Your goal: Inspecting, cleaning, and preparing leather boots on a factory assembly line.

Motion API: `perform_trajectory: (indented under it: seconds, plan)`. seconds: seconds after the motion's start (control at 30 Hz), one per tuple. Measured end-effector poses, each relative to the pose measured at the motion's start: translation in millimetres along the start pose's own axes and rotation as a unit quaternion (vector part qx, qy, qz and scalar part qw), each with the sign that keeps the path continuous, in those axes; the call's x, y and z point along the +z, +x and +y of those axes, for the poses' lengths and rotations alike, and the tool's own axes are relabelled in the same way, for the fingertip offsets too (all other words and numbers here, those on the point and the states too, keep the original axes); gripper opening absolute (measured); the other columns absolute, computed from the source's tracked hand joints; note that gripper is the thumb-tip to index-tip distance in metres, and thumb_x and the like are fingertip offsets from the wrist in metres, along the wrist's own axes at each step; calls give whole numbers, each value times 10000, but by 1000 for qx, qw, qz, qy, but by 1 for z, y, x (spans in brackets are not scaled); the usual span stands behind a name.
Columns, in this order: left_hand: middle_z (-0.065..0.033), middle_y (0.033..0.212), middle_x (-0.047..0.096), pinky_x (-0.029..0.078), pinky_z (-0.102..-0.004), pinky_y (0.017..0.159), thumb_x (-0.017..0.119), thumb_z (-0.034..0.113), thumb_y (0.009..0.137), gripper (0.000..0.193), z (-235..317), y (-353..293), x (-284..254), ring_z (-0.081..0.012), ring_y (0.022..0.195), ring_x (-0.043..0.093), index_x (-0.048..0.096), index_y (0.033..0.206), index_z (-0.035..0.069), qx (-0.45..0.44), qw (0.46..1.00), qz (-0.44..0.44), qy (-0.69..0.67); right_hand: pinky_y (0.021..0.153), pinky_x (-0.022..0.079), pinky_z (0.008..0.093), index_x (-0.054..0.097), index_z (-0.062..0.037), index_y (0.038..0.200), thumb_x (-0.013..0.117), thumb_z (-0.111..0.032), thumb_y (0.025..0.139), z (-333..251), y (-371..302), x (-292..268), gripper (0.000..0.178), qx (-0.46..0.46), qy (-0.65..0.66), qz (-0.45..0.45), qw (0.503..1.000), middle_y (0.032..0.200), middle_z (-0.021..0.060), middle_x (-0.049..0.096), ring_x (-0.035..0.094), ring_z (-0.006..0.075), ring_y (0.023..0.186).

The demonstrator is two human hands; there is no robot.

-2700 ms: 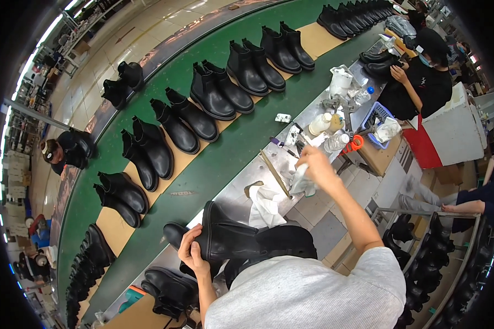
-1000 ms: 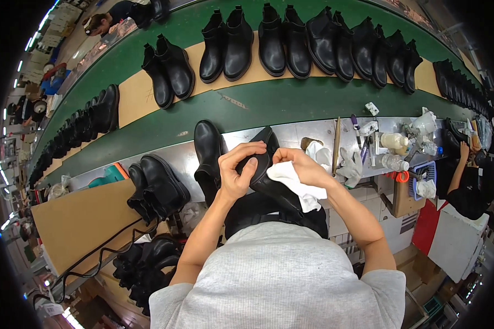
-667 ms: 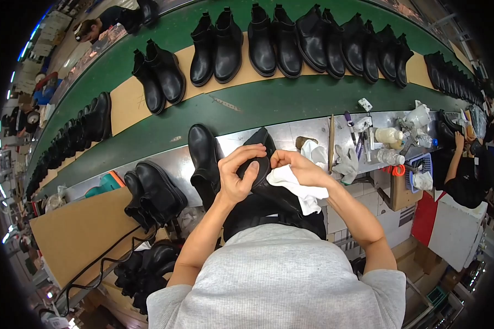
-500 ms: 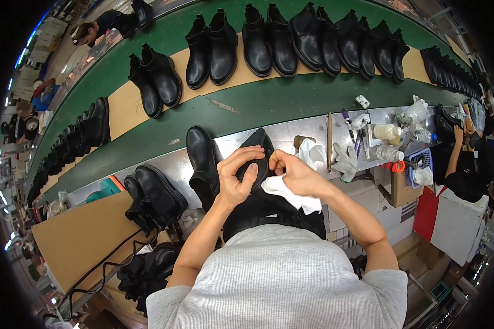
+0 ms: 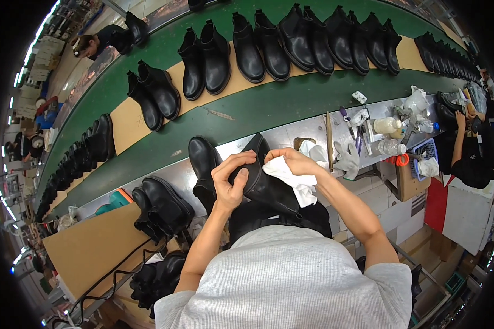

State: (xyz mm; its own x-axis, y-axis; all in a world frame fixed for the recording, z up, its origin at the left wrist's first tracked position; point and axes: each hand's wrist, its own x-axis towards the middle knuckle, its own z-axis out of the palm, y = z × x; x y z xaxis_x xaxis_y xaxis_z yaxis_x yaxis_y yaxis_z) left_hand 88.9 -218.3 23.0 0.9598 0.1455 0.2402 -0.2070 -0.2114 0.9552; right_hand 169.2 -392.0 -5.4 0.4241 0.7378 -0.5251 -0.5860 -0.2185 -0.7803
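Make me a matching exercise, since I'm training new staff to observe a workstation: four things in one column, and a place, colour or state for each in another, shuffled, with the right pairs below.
Things
1. left hand
2. basket
3. right hand
4. glove

Places, colours or states
a. holding a white cloth
b. whitish, on the bench just right of the stick
c. holding a black boot
d. bluish, right of the orange rings

Right pairs: 1-c, 2-d, 3-a, 4-b
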Motion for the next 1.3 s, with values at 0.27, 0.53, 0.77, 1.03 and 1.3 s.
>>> perform_trajectory:
  seconds: [0.27,0.53,0.77,1.03,1.3]
  plan:
    - [-203,920,631,444,-330,837,506,143,740,279,-1,5,0,-288,914,612,616,853,-87,-5,1000,5,-4,656,417,196,591,-8,858,574,-15,772,-2,-3,3,88,-77,-61,55,994,782,21,582,526,78,747]
    - [-125,935,597,439,-293,810,377,181,864,296,-22,14,-12,-193,862,566,560,941,-38,-151,940,268,-150,821,425,404,620,-13,933,437,-97,773,-11,-54,-96,257,-49,-398,484,778,983,187,577,541,367,936]
    - [-49,965,470,399,-286,838,374,349,948,304,-37,26,-7,-137,916,476,433,998,54,-184,826,435,-309,978,353,406,190,-33,1388,670,-203,736,0,-14,-51,827,-113,-133,108,979,1418,190,228,309,342,1263]
    - [-80,1321,378,319,-355,996,383,337,941,450,10,-10,-5,-185,1217,355,416,1255,17,-200,912,115,-338,953,368,346,99,-15,1403,821,-264,597,-29,40,27,1111,-314,-221,241,892,1342,199,347,405,255,1200]
    - [-145,1022,562,416,-337,888,551,0,612,400,26,-98,-119,-259,1008,539,570,1011,28,-262,927,-115,244,941,388,382,315,38,1305,804,-376,570,-37,23,18,975,-265,-283,289,875,1211,230,447,477,317,1114]
